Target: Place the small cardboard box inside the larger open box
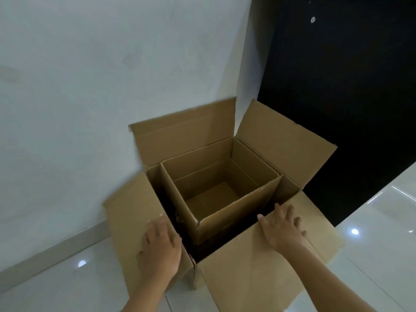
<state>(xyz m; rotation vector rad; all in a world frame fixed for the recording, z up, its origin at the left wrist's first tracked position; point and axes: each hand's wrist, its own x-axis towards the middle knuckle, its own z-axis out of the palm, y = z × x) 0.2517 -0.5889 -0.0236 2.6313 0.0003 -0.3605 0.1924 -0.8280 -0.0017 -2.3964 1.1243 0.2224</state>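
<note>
Big box (pixel 292 140) sits on the white tiled floor (pixel 371 221) against the white wall (pixel 90 75), all four flaps folded out. Small box (pixel 216 194) stands upright inside it, top open, empty, pushed toward the far corner; dark gaps show along its left and near sides. Left hand (pixel 161 242) lies flat on the left flap (pixel 126 212), fingers loosely spread, gripping nothing. Right hand (pixel 281 226) lies flat on the near flap (pixel 254 271) by the opening's edge, fingers spread, also holding nothing. Neither hand touches the small box. Dark panel (pixel 337 75) behind on the right.
</note>
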